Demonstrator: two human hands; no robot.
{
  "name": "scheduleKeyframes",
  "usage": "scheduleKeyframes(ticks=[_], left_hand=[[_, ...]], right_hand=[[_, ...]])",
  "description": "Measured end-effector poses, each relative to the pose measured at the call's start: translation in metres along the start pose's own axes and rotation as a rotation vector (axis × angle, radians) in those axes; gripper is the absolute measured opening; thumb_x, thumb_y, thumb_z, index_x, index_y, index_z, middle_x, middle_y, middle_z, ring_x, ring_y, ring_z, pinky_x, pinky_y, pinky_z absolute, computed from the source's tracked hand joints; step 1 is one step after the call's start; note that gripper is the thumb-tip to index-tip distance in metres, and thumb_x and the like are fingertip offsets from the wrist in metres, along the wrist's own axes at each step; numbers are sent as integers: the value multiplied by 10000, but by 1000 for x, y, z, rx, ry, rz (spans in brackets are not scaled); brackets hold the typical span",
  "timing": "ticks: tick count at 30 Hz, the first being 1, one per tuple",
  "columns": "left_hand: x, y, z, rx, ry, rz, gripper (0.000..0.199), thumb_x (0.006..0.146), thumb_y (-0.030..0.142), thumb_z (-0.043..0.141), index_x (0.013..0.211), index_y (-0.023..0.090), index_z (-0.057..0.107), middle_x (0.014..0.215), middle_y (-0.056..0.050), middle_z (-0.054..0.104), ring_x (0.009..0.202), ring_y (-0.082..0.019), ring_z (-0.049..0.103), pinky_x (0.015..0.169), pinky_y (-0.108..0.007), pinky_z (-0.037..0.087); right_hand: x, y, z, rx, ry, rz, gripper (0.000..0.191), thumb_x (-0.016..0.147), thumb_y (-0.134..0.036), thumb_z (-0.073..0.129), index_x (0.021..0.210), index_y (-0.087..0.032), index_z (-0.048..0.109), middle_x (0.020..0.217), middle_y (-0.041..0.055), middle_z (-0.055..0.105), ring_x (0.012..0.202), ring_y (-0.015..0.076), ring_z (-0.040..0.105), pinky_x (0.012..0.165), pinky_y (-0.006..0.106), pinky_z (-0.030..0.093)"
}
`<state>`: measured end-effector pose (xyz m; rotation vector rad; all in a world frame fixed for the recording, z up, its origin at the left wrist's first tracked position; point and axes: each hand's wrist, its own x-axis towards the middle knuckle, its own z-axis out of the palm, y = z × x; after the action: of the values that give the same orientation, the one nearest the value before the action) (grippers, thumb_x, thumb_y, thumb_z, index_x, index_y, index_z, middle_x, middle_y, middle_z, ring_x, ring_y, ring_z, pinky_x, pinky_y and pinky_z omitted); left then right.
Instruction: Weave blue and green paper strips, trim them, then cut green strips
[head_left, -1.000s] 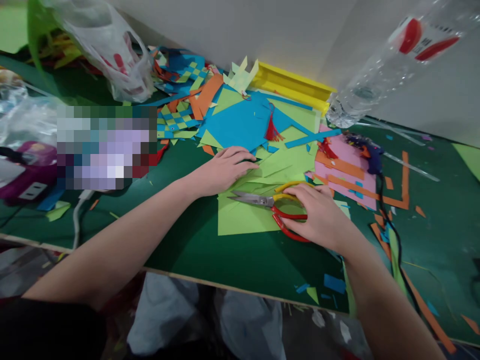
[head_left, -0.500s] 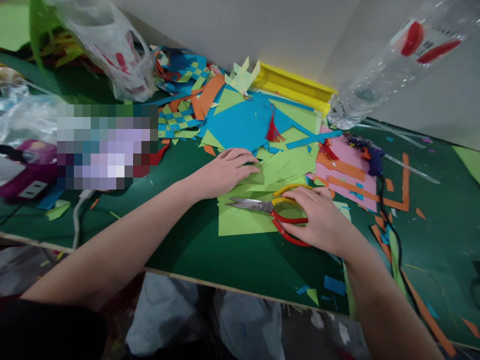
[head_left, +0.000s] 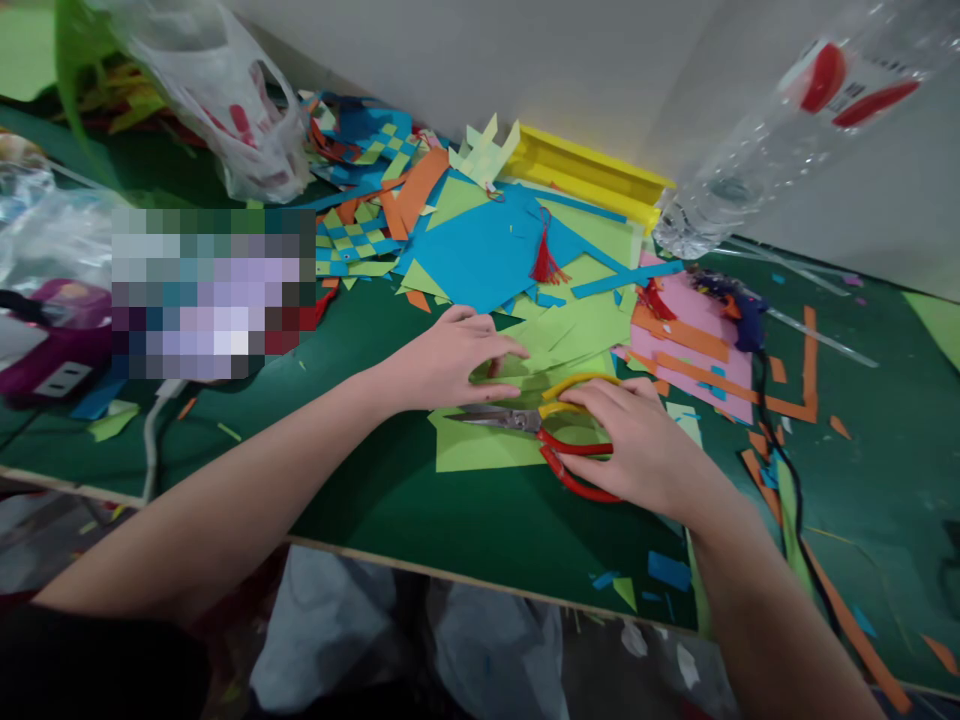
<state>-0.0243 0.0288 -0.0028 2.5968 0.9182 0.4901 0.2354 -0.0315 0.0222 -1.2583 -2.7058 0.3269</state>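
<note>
My right hand [head_left: 651,445] holds a pair of scissors [head_left: 529,421] with one yellow and one red handle. The blades point left, over a light green paper sheet [head_left: 480,452] on the green table. Beyond the blades, my left hand [head_left: 457,358] hovers at or just over the green paper strips [head_left: 574,335], thumb and fingers parted in a loose curve. Whether its fingertips touch the paper I cannot tell. Part of the lower sheet is hidden under the scissors and my right hand.
Behind the strips are blue paper [head_left: 469,245], a red tassel [head_left: 547,255] and a yellow tray [head_left: 592,170]. A clear plastic bottle [head_left: 750,170] leans on the right. A pink sheet [head_left: 739,385] and a dark cable [head_left: 796,500] lie right; a white plastic bag [head_left: 247,110] stands back left.
My left hand has lifted and turned slightly, its thumb now showing apart from the fingers. The scissors have shifted a little left, and their blades look closer together.
</note>
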Motion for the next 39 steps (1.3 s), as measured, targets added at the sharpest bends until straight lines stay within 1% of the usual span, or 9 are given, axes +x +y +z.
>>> scheduleKeyframes(ticks=[5, 12, 14, 18, 21, 25, 30, 36, 39], left_hand=[[2, 0, 2, -197, -46, -40, 346, 885, 442, 618, 1144, 220, 676, 904, -25, 737, 889, -184, 624, 1016, -408, 296], [3, -3, 0, -349, -20, -63, 342, 898, 287, 596, 1235, 255, 644, 1075, -45, 729, 965, -180, 650, 864, -305, 465], [3, -5, 1, -311, 5, -92, 365, 902, 259, 581, 1264, 246, 624, 1070, -52, 724, 975, -189, 644, 849, -311, 476], [4, -9, 5, -126, 6, -107, 348, 924, 249, 552, 1265, 208, 612, 1144, -79, 704, 1116, -245, 580, 976, -429, 397], [6, -7, 6, -119, -10, -104, 338, 966, 271, 488, 1275, 191, 600, 1115, -79, 718, 1120, -247, 567, 990, -450, 365], [6, -2, 4, -253, -22, -78, 357, 992, 337, 446, 1288, 207, 599, 1074, -68, 729, 1075, -221, 593, 991, -406, 382], [3, 1, -2, -540, -66, -82, 385, 1001, 368, 417, 1325, 236, 579, 1203, -78, 681, 1067, -185, 632, 873, -286, 494], [2, 6, -14, -806, -11, 53, 320, 988, 385, 457, 1167, 261, 692, 1360, -61, 606, 1320, -232, 496, 1067, -380, 433], [3, 6, -14, -750, 44, 48, 335, 994, 409, 436, 1150, 276, 702, 1386, -49, 590, 1345, -235, 470, 1111, -416, 384]], right_hand=[[0, 0, 0, 9, -14, 6, 397, 860, -444, 630, 1149, -182, 551, 1157, 78, 680, 1001, 248, 629, 895, 397, 383], [0, 0, 0, 25, -19, 6, 387, 871, -451, 609, 1156, -196, 550, 1169, 86, 679, 1005, 263, 634, 888, 413, 396], [0, -1, -1, 25, -21, 5, 386, 875, -449, 602, 1160, -194, 550, 1169, 94, 679, 1000, 267, 635, 879, 413, 401], [0, -1, -1, 23, -31, 1, 385, 881, -452, 590, 1157, -185, 549, 1164, 97, 679, 998, 264, 635, 881, 413, 399], [0, 0, -1, 20, -33, 6, 391, 879, -454, 591, 1156, -182, 547, 1162, 99, 677, 1002, 265, 634, 883, 417, 396], [0, 0, 0, 12, -38, 0, 388, 879, -441, 596, 1156, -174, 543, 1154, 100, 676, 998, 263, 637, 878, 419, 391], [0, 0, 0, 18, -34, -1, 370, 882, -443, 590, 1145, -187, 542, 1152, 98, 681, 995, 266, 645, 870, 421, 394], [0, 1, 1, 19, -42, -16, 353, 892, -435, 573, 1150, -196, 538, 1093, 98, 685, 1000, 272, 647, 865, 431, 391], [0, 1, 1, 19, -37, -15, 346, 889, -435, 577, 1138, -198, 541, 1112, 106, 681, 1001, 276, 645, 869, 436, 395]])
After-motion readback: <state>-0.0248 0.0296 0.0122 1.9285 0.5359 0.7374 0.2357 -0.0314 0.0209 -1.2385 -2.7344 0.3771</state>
